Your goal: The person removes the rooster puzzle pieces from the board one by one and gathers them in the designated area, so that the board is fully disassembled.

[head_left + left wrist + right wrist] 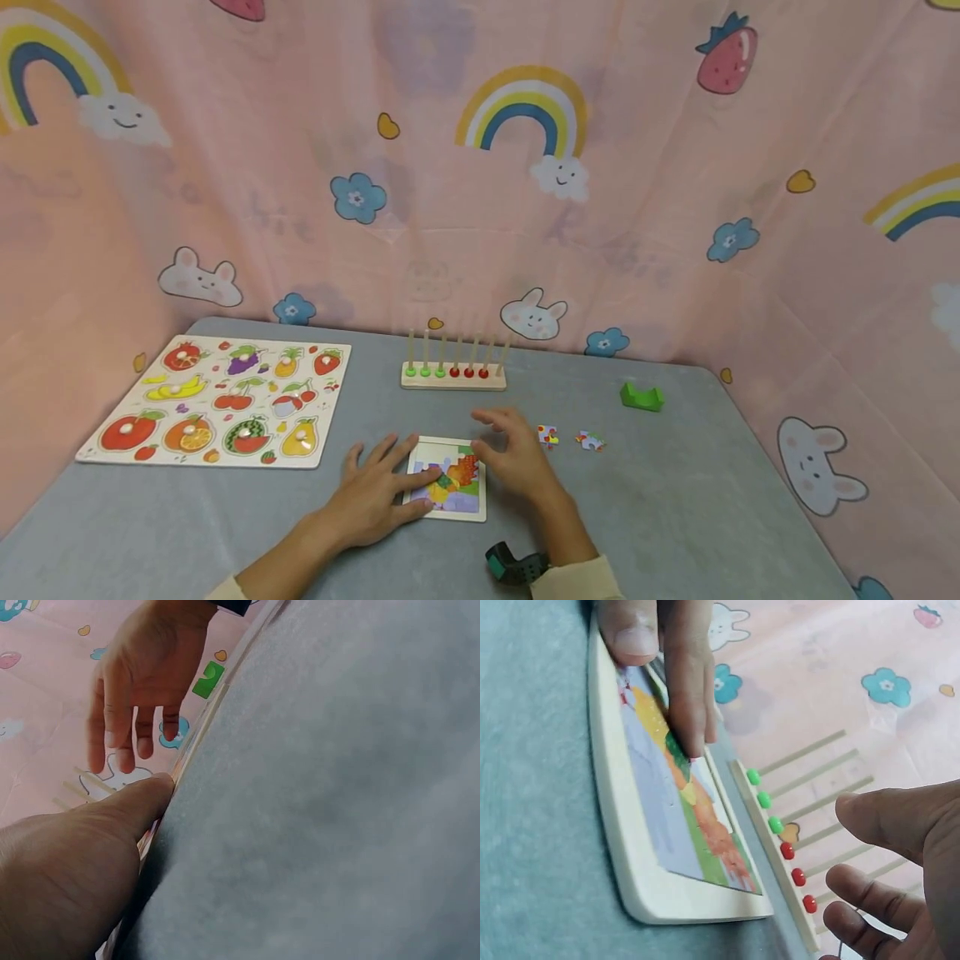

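Note:
A small jigsaw puzzle (467, 473) in a pale wooden frame (457, 515) lies flat on the table, its picture in orange, yellow, green and lilac. Across its left side my left hand (371, 500) rests with fingers spread; in the right wrist view its fingertips (634, 641) touch the puzzle. My right hand (519, 458) hovers at the frame's right edge, fingers loosely bent and nothing in them. Two loose puzzle pieces (547, 435) (590, 441) lie to the right of that hand. Part of the picture is hidden under my left fingers.
A fruit peg puzzle board (285, 450) lies at the left. Behind the small puzzle stands a wooden peg rack (453, 382) with green and red beads. A green block (642, 397) sits at the right. A black wrist strap (517, 567) is near my right wrist.

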Available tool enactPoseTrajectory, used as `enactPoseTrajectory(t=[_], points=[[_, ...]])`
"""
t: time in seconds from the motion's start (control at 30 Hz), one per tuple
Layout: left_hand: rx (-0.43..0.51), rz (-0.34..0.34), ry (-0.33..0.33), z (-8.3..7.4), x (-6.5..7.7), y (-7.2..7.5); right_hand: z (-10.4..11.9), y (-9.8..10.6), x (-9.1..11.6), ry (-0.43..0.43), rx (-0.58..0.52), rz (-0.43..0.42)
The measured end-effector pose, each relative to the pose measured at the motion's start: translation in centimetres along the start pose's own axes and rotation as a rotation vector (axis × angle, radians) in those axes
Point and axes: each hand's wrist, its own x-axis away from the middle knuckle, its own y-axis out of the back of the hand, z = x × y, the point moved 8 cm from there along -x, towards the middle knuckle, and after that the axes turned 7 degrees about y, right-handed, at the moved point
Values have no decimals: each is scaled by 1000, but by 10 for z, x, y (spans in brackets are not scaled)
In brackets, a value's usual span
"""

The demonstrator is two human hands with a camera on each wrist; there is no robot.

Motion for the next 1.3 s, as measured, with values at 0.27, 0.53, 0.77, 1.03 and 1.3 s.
enactPoseTrajectory(t=[0.27,0.53,0.77,1.03,1.3], points=[[6,-10,-5,-2,1,2,-8,-10,1,-11,13,33],[16,-26,-14,-5,3,5,-12,-21,2,16,65,103],[7,-18,-16,-5,1,5,-12,-25,3,0,159,123],[-1,-25,-23,-4,2,5,-9,-27,2,-22,205,150],[-14,-18,-13,-2,2,2,-4,-26,1,-22,259,165]])
